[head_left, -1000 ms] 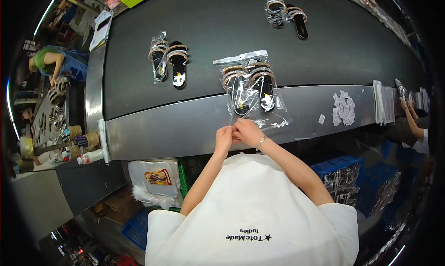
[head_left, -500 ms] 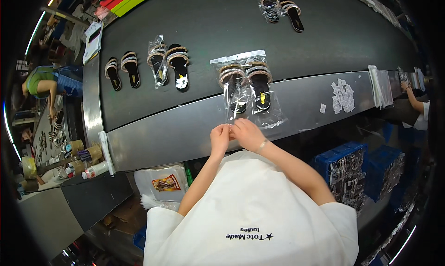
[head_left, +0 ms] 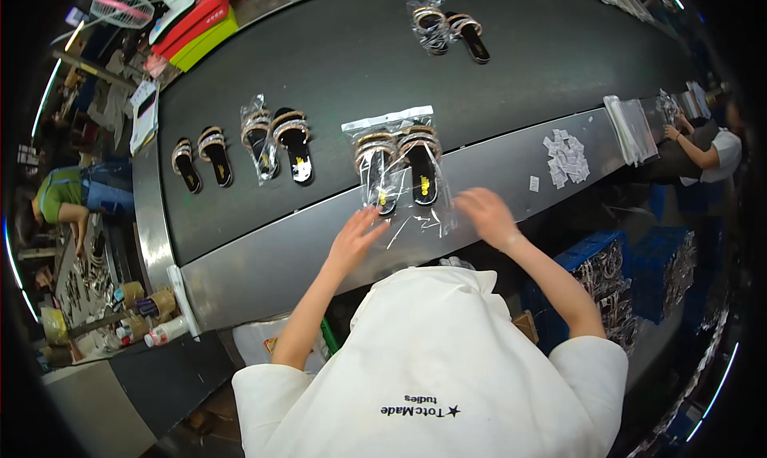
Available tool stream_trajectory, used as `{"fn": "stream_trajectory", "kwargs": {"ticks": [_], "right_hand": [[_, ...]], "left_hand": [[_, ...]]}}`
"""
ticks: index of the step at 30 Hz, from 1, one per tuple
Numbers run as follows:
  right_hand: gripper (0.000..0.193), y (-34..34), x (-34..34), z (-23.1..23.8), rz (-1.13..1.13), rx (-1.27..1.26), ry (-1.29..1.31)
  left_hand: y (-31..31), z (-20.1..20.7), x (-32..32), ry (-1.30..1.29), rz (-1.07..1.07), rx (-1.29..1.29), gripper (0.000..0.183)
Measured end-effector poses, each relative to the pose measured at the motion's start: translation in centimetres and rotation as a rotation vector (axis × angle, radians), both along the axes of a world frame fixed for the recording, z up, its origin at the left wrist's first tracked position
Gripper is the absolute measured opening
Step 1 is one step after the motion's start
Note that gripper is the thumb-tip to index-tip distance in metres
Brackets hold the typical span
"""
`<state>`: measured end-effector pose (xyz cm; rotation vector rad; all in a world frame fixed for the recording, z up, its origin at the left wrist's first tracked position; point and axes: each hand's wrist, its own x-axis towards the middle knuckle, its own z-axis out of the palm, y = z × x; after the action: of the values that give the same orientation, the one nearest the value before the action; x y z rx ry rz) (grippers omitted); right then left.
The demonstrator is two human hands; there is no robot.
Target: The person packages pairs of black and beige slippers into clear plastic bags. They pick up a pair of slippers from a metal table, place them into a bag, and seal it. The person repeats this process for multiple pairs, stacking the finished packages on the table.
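Note:
A pair of black slide sandals (head_left: 424,170) with glittery straps lies inside a clear plastic bag (head_left: 387,121) in front of me, partly over the grey belt and partly over the metal ledge. At the bag's lower left edge is my left hand (head_left: 351,238), thumb and fingers apart, fingertips at the plastic beside one sandal's end. My right hand (head_left: 489,218) is just right of the bag, fingers stretched out and slightly blurred; it appears to hold nothing. Whether either hand presses on the film is hard to tell.
More slides (head_left: 214,156) sit at the left of the belt (head_left: 335,51); another pair (head_left: 470,36) is farther off. On the metal ledge (head_left: 248,254) lie small white paper slips (head_left: 567,156) and stacked clear bags (head_left: 631,130). Blue crates (head_left: 595,258) stand lower right. Other people work at both sides.
My hands were together at the bag's near end; they have parted, left hand to the left, right hand to the right. The whole view has shifted slightly.

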<state>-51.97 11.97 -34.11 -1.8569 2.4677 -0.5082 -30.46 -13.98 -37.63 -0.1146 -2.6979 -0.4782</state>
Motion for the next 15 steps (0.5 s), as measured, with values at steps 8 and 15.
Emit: {"fn": "stream_trajectory", "kwargs": {"ticks": [8,15], "right_hand": [[0.013,-3.1,2.7,-7.6,-0.889,-0.279,-1.239],[0.053,3.6,-3.1,-4.4,-0.853,-0.333,-1.415]], "left_hand": [[0.9,-7.6,-1.1,-0.549,0.705,1.627,0.019],[7.5,2.1,-7.9,-0.693,0.333,1.422,0.021]]}}
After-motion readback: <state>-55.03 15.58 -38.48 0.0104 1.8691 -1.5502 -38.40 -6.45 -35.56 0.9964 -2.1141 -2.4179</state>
